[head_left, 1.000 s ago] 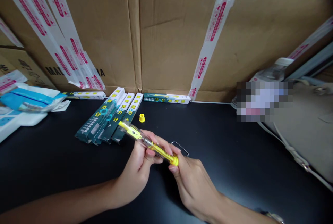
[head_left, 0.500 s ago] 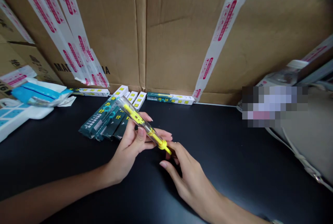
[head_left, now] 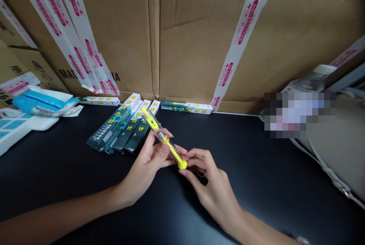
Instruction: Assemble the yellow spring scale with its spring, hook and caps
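Note:
A clear tubular spring scale [head_left: 174,153] with yellow inner parts lies slanted across my left hand [head_left: 152,161]. The thumb presses on the tube from above and the fingers pass behind it. Its yellow top end sticks out towards the boxes; the round yellow cap is at the lower right. My right hand [head_left: 212,182] is closed at that cap, thumb below and curled fingers beside it. A thin wire-like piece shows faintly under those fingers. Behind my left hand lie several dark green and white printed boxes [head_left: 111,127].
Another printed box [head_left: 186,107] lies along the big cardboard carton [head_left: 194,40] at the back of the black table [head_left: 256,184]. At left are a white power strip [head_left: 17,131] and a blue packet [head_left: 42,100]. A bottle [head_left: 310,79] and a beige bag [head_left: 336,150] stand at right.
The yellow top piece now sticks out of the tube's upper end, and the yellow rod below the cap no longer shows. Both hands have shifted slightly right, with the scale tilted more steeply.

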The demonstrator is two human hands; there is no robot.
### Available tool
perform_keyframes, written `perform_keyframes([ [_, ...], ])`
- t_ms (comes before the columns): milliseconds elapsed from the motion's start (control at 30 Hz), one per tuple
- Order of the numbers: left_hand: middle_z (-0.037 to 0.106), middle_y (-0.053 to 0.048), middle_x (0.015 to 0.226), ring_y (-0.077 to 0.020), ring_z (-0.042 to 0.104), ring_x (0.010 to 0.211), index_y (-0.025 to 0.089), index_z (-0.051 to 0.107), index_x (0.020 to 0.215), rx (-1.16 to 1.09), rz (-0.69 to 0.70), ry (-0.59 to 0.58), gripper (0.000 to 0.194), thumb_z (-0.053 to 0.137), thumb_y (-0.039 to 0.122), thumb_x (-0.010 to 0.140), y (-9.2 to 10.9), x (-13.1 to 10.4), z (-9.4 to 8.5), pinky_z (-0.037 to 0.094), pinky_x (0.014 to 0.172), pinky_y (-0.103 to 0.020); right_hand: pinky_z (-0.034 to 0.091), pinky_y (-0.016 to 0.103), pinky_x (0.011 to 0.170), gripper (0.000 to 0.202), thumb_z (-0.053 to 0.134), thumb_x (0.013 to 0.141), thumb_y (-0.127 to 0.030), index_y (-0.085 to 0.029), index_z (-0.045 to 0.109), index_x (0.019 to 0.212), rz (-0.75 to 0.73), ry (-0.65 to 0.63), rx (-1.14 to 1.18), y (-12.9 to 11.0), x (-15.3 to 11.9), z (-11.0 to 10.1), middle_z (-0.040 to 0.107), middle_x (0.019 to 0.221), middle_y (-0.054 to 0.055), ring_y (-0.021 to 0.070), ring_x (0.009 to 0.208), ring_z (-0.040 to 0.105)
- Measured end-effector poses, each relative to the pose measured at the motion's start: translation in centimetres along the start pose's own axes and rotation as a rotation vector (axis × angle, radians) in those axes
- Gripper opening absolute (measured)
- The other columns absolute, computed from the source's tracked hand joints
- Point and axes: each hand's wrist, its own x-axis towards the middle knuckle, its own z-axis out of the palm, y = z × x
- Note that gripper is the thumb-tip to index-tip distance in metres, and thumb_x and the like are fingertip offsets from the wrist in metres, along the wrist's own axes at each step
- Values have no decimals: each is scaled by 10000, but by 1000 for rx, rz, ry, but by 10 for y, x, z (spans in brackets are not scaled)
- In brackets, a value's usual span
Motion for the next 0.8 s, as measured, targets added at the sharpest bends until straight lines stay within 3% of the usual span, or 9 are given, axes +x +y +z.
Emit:
perform_keyframes([
  [200, 751, -15, 915, -216, 758, 892, 263, 463, 1132, 28, 76, 29, 309, 623, 458, 954, 8, 6, -1, 583, 830, -354, 566, 269, 773, 297, 636, 945, -214, -284, 457, 1171, 32, -1, -6, -2, 0, -1, 712, 908, -29, 145, 788, 693],
  [433, 754, -1, 891, -223, 764, 880, 279, 468, 1128, 75, 165, 50, 346, 653, 489, 924, 24, 17, -8, 592, 841, -382, 563, 319, 838, 326, 578, 972, -218, -288, 446, 1262, -10, -50, -45, 1, 1, -2, 663, 1107, 30, 160, 906, 671],
  [600, 755, 9, 864, -221, 767, 846, 280, 477, 1135, 41, 172, 94, 378, 681, 497, 901, 33, 22, -9, 597, 842, -409, 545, 354, 930, 325, 546, 987, -224, -279, 433, 1287, -11, -106, -36, -2, 2, -2, 669, 1131, 40, 175, 1026, 661],
  [800, 746, 25, 831, -197, 757, 822, 287, 502, 1127, -25, 143, 128, 383, 704, 502, 881, 39, 24, -11, 602, 820, -384, 566, 365, 918, 296, 521, 982, -180, -264, 463, 1260, -19, -143, -43, -2, 4, -2, 672, 1136, 56, 190, 1031, 678],
])
